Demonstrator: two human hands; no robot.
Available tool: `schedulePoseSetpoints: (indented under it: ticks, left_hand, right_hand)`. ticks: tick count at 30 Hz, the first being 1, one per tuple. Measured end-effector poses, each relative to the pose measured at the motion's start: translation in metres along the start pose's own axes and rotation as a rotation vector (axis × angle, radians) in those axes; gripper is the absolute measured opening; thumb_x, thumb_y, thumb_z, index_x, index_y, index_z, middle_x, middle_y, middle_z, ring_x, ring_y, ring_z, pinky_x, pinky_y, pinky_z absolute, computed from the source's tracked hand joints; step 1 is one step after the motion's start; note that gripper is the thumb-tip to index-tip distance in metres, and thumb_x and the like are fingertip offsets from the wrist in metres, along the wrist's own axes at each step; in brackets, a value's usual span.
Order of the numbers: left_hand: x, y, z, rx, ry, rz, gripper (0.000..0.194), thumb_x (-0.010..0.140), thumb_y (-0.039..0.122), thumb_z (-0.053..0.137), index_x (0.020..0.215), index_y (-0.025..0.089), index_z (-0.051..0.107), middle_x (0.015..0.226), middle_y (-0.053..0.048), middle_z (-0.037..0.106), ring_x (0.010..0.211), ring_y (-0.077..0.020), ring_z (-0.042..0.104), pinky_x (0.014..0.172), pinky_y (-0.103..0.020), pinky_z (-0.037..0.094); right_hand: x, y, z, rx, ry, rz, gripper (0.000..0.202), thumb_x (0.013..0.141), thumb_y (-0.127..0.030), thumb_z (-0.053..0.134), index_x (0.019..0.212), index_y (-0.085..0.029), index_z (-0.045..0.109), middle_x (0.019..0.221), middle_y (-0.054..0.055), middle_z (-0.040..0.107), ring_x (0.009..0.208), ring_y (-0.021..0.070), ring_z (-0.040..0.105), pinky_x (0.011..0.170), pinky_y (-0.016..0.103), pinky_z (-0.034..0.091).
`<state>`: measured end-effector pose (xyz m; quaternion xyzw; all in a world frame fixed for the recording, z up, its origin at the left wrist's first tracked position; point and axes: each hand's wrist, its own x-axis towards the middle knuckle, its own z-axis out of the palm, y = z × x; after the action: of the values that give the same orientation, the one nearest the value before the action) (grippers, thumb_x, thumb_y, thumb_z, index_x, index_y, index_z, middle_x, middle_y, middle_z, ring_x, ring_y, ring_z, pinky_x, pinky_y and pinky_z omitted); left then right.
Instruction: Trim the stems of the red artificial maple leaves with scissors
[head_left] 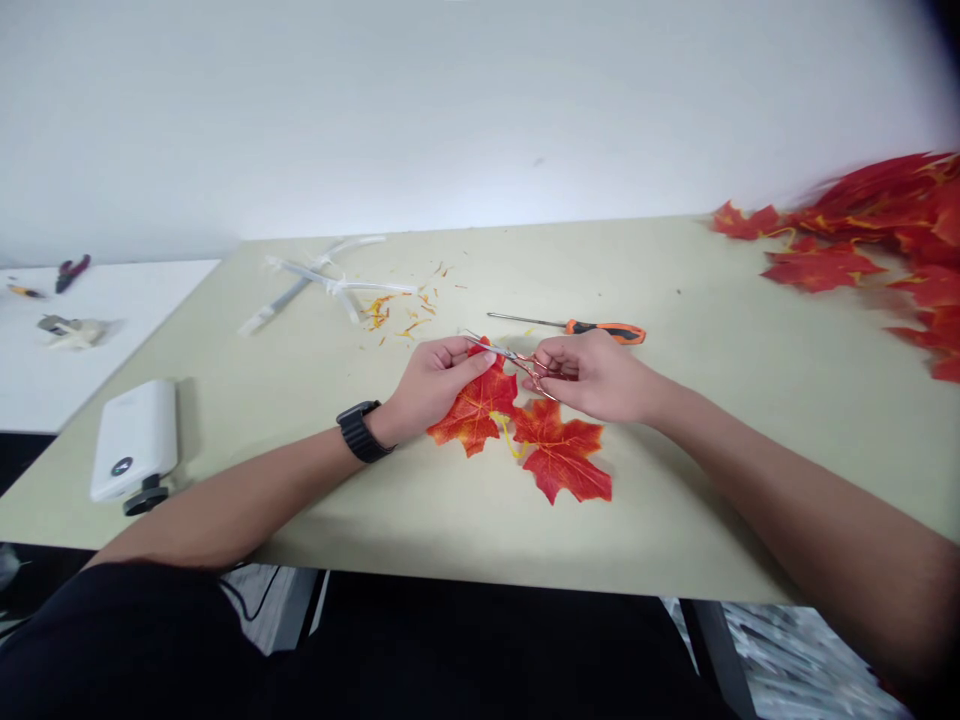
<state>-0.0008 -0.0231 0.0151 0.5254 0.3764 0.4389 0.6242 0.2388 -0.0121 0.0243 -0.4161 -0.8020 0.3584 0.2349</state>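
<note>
My left hand [439, 385], with a dark watch on its wrist, pinches the upper edge of a red artificial maple leaf [480, 408]. In my right hand [596, 375] are small scissors [529, 368] with copper-coloured handles, the fingers in the loops. The blades point left across the top of the leaf, close to my left thumb; whether they are parted is hard to make out. A second red maple leaf [564, 452] lies on the table below my right hand, joined to the first by a yellow stem [512, 437].
Behind my hands lies an orange-and-black screwdriver [607, 331]. Yellow and red scraps [379, 312] are scattered near clear plastic strips [322, 275]. A white device [136, 440] sits at left, and a pile of red leaves [885, 225] at far right. Pliers [73, 272] rest on the white side table.
</note>
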Motion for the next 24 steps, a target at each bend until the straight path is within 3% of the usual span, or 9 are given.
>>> schedulePoseSetpoints:
  ticks: [14,24]
  left_hand:
    - [-0.001,-0.001,-0.001,-0.079,-0.020,0.012,0.022,0.081,0.036,0.084,0.085,0.015,0.077,0.077,-0.004,0.076,0.065,-0.0121,0.068,0.063,-0.022,0.055]
    - [-0.001,-0.006,-0.002,-0.054,-0.030,0.082,0.023,0.084,0.039,0.080,0.085,0.017,0.075,0.079,-0.003,0.074,0.068,-0.0132,0.066,0.065,-0.024,0.054]
  right_hand:
    - [0.000,0.001,0.007,0.081,0.001,-0.003,0.018,0.087,-0.028,0.065,0.075,-0.020,0.054,0.075,0.001,0.067,0.069,0.0161,0.063,0.061,0.029,0.042]
    - [0.001,-0.004,0.011,0.127,0.022,0.011,0.016,0.083,-0.025,0.062,0.072,-0.019,0.052,0.071,0.001,0.063,0.063,0.0140,0.056,0.056,0.027,0.037]
